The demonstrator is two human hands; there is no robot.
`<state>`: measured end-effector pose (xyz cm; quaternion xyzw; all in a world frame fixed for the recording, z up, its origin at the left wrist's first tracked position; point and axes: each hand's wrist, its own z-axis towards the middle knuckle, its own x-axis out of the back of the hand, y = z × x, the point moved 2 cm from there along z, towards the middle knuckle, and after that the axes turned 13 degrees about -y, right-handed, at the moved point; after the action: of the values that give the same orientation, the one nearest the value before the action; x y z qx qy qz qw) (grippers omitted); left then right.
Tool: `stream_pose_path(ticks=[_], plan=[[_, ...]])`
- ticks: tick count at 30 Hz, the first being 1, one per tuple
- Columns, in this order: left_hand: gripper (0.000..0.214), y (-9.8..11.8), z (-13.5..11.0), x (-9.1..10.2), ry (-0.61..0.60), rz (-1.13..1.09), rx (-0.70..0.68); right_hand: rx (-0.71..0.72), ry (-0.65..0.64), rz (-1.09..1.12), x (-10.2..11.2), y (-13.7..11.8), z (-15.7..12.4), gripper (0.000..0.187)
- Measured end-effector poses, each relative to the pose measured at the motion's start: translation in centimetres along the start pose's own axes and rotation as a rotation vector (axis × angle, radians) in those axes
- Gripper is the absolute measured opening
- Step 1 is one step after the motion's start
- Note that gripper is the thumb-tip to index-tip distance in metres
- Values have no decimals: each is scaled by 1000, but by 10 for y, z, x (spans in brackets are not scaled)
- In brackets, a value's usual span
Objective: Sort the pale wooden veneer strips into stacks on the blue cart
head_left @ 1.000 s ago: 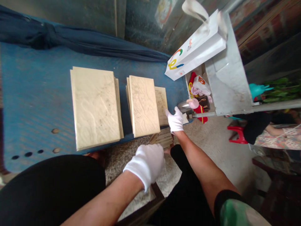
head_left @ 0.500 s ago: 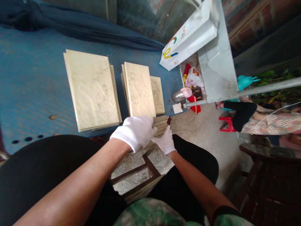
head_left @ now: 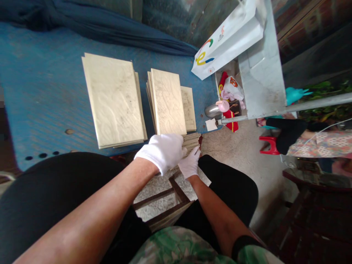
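Both my hands wear white gloves and meet at the near edge of the blue table. My left hand (head_left: 162,151) lies against the lower end of a narrow pile of cream sheets (head_left: 169,101), its fingers curled and partly hidden. My right hand (head_left: 189,163) grips the near side of a stack of thin cream sheets (head_left: 191,141) below the table edge, with its thumb up along the side. The stack's edges face me in many layers; the hands cover its lower part. Left of these lies a wider pile of cream sheets (head_left: 114,101), and a smaller pile (head_left: 188,108) sits to the right.
The blue table (head_left: 49,91) has holes near its front edge. A white paper bag (head_left: 228,44), a metal cup (head_left: 212,110) and small items stand at the right by a metal panel (head_left: 262,69). A wooden stool frame (head_left: 177,190) is below. A person (head_left: 291,132) sits beyond a red stool (head_left: 268,145).
The view has shifted slightly, so the table and piles appear a little further right. My right hand has moved slightly closer to my left, and a pale sheet corner now shows beside its wrist.
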<state>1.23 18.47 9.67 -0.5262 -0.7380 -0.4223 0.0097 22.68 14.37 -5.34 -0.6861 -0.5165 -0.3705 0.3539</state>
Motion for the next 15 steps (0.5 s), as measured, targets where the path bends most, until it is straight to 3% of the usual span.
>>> stream_pose_path(ticks=[5, 15], plan=[[46, 0, 1, -3, -5, 2, -21, -7, 95, 8, -2, 7, 2, 110], [48, 4, 4, -6, -68, 18, -37, -46, 100, -2, 15, 17, -11, 99]])
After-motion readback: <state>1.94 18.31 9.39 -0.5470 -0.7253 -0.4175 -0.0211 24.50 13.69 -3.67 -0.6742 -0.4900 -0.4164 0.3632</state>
